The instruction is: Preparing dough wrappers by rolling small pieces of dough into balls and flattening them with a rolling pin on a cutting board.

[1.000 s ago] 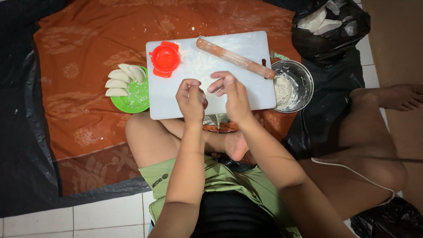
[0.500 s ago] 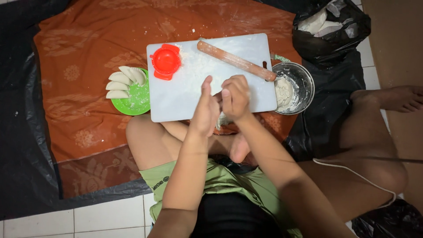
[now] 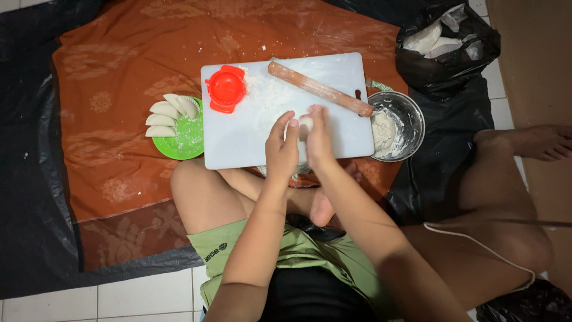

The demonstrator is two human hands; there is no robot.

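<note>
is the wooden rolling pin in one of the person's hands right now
No, the wooden rolling pin lies on the white cutting board, while the left hand and right hand cup a small dough ball.

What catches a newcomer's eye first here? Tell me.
Both hands, left hand and right hand, press a small dough ball between the palms over the white cutting board. A red dumpling press sits on the board's far left corner, a rolling pin lies slantwise across it, and folded dumplings fill a green plate at left.

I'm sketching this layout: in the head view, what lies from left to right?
Green plate of folded dumplings → red dumpling press → dough ball between the hands → metal bowl → black bag.
</note>
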